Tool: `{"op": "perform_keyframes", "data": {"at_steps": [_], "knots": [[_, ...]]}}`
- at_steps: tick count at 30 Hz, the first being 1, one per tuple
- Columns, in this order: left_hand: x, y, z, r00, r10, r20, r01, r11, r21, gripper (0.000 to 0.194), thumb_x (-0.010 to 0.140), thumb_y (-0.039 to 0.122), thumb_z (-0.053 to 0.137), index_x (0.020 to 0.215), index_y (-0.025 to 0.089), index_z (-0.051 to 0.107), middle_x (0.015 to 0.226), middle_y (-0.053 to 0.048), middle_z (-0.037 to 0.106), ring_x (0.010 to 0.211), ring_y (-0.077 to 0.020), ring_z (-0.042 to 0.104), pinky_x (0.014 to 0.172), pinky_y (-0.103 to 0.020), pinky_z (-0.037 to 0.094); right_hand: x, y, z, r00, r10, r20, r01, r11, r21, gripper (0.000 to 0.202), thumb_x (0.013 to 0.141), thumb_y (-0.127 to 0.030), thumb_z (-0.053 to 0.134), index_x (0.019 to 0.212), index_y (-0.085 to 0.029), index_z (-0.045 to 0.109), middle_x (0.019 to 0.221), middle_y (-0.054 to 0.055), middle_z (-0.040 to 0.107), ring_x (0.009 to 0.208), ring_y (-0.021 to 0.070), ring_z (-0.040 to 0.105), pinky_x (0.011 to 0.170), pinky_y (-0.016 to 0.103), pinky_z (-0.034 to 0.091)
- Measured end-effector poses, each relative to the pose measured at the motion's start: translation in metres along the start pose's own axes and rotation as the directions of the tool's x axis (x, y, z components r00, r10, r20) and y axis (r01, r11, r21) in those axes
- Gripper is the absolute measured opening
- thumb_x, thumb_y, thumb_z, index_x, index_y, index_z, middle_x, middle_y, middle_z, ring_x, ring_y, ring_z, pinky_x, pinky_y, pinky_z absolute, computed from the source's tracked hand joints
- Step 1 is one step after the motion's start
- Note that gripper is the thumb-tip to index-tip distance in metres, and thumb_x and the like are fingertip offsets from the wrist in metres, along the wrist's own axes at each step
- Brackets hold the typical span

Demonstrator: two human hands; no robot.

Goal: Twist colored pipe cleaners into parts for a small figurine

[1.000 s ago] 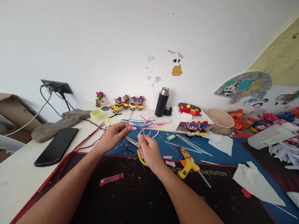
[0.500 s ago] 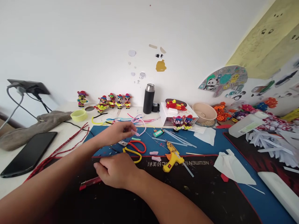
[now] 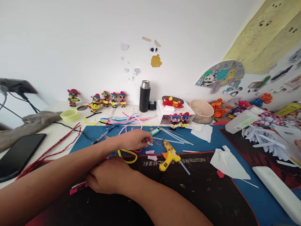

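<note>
The left hand point(image 3: 135, 139) pinches the pink piece point(image 3: 150, 143) over the blue mat point(image 3: 199, 147), likely light, soft and best held by one end; whether the right hand point(image 3: 111, 175) grips the lighter point(image 3: 76, 189), I cannot tell.

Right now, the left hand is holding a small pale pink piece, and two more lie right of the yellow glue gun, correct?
Not quite: the head view shows the two loose pieces lying left of the glue gun. The left hand does hold a pale pink piece.
</note>
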State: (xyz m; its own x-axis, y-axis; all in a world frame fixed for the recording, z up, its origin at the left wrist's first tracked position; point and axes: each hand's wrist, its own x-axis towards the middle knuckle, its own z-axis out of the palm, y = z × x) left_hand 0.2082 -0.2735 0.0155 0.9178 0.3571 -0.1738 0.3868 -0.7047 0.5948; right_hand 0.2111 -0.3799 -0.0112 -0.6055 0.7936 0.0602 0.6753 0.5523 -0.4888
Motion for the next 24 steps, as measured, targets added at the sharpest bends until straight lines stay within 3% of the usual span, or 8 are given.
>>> {"op": "perform_keyframes", "data": {"at_steps": [4, 8, 11, 17, 24], "knots": [[0.001, 0.006, 0.006, 0.999, 0.042, 0.030, -0.045, 0.993, 0.113, 0.031, 0.089, 0.011, 0.064, 0.116, 0.022, 0.074, 0.106, -0.004, 0.076, 0.091, -0.0197, 0.069, 0.074, -0.026, 0.047, 0.001, 0.002, 0.002, 0.998, -0.049, -0.050, 0.049, 0.999, 0.001, 0.041, 0.105, -0.036, 0.050, 0.134, -0.016, 0.070, 0.127, 0.012, 0.076, 0.100, 0.0329, 0.075, 0.076, 0.040, 0.060], [-0.002, 0.005, 0.009, 0.991, 0.123, 0.057, -0.130, 0.983, 0.131, 0.032, 0.089, 0.007, 0.064, 0.115, 0.022, 0.075, 0.114, -0.005, 0.076, 0.102, -0.0208, 0.070, 0.083, -0.026, 0.050, 0.002, 0.003, 0.005, 0.994, -0.082, -0.078, 0.081, 0.997, -0.021, 0.041, 0.105, -0.034, 0.050, 0.137, -0.014, 0.066, 0.132, 0.013, 0.074, 0.105, 0.0336, 0.074, 0.082, 0.041, 0.061], [-0.005, 0.003, 0.009, 0.987, 0.157, 0.045, -0.162, 0.977, 0.138, 0.027, 0.091, 0.009, 0.064, 0.112, 0.022, 0.075, 0.117, -0.005, 0.076, 0.107, -0.0217, 0.069, 0.087, -0.027, 0.050, 0.002, 0.003, 0.005, 0.995, -0.084, -0.055, 0.082, 0.996, -0.038, 0.039, 0.106, -0.034, 0.050, 0.133, -0.014, 0.069, 0.126, 0.014, 0.076, 0.101, 0.0329, 0.075, 0.080, 0.041, 0.061], [-0.017, 0.002, 0.003, 0.994, 0.110, -0.030, -0.106, 0.990, 0.093, 0.026, 0.095, 0.015, 0.058, 0.114, 0.022, 0.074, 0.113, -0.004, 0.076, 0.098, -0.0204, 0.070, 0.082, -0.027, 0.049, 0.002, 0.002, 0.004, 0.999, -0.039, 0.010, 0.039, 0.999, -0.036, 0.036, 0.106, -0.037, 0.048, 0.119, -0.017, 0.075, 0.114, 0.010, 0.080, 0.091, 0.0299, 0.076, 0.068, 0.037, 0.059], [-0.053, 0.000, -0.017, 0.984, -0.006, -0.180, -0.019, 0.990, -0.140, 0.025, 0.103, 0.035, 0.053, 0.110, 0.022, 0.073, 0.107, -0.003, 0.077, 0.095, -0.0197, 0.070, 0.082, -0.027, 0.052, 0.001, 0.001, 0.004, 0.999, -0.030, 0.027, 0.032, 0.998, -0.061, 0.040, 0.108, -0.036, 0.044, 0.102, -0.017, 0.078, 0.100, 0.008, 0.081, 0.089, 0.0294, 0.076, 0.071, 0.041, 0.060]]}}
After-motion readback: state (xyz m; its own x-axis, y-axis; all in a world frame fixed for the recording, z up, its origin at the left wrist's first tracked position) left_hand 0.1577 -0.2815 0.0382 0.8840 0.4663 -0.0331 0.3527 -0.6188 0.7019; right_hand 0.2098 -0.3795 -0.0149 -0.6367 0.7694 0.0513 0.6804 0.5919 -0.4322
